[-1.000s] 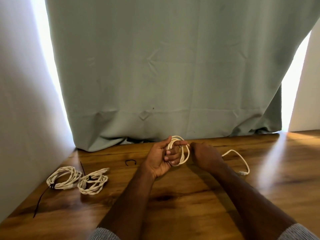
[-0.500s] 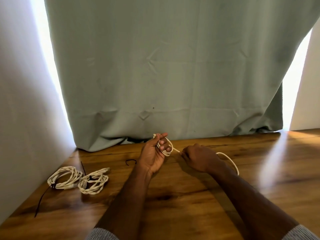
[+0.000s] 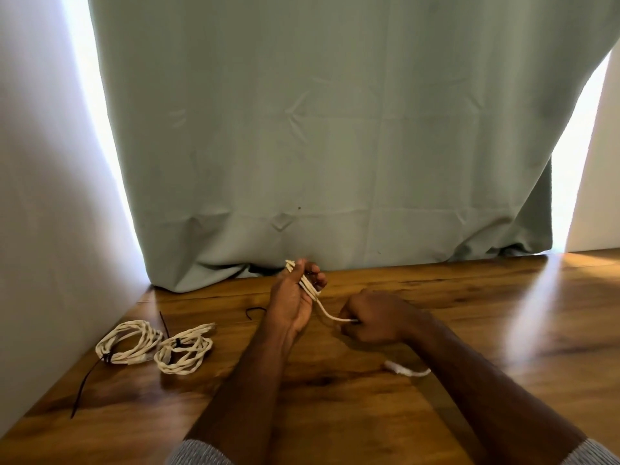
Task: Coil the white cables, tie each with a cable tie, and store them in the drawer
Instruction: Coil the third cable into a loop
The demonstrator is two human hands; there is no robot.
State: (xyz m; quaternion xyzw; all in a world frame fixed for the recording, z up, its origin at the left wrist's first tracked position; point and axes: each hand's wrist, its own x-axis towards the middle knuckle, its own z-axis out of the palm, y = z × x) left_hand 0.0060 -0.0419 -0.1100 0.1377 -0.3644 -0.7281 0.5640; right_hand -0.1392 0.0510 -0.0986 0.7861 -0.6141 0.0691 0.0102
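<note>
My left hand [image 3: 295, 297] is raised above the wooden table [image 3: 469, 330] and grips the loops of a white cable [image 3: 323, 308] wound round its fingers. A free strand runs from those loops down to my right hand [image 3: 372, 322], which grips it in a fist. The cable's tail with its white plug [image 3: 397, 367] lies on the table under my right forearm. Two coiled white cables sit at the left: one [image 3: 129, 342] nearer the wall and one [image 3: 184, 352] beside it, each bound with a black cable tie.
A loose black cable tie [image 3: 253, 312] lies curled on the table just left of my left wrist. A long black tie tail [image 3: 84, 391] trails from the left coil toward the front. A green curtain [image 3: 318, 146] hangs behind the table, a white wall [image 3: 43, 196] at left.
My left hand has turned upright with the loops bunched tighter. My right hand pulled the strand down and toward me, and the plug end slid under my right forearm.
</note>
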